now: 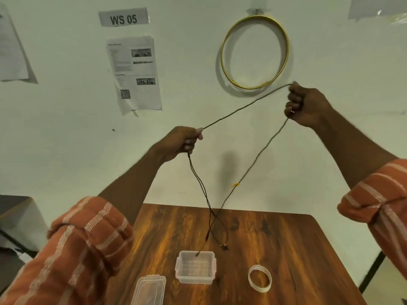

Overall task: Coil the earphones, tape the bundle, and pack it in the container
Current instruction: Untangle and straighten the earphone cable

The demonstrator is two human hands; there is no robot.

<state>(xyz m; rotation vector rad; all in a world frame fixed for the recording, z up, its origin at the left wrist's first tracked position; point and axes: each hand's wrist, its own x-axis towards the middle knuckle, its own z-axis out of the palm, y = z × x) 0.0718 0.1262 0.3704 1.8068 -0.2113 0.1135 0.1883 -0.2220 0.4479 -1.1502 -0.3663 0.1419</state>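
Right, both hands up high, cord (pixel 246 106) stretched between them w/ the ends dangling, prob. to pull it straight and untangled before any coiling starts. Left hand (pixel 180 143) closed in a fist on the cord, split strands hanging below it toward the table (pixel 286 238). Right hand (pixel 306 106) higher, also fisted tight on the cord, a long tail dropping from it. Tail tips hang just over the open box (pixel 195 269). Lid (pixel 149 289) lies beside the box, tape (pixel 259 278) to its right, both untouched. Coiling not begun yet.
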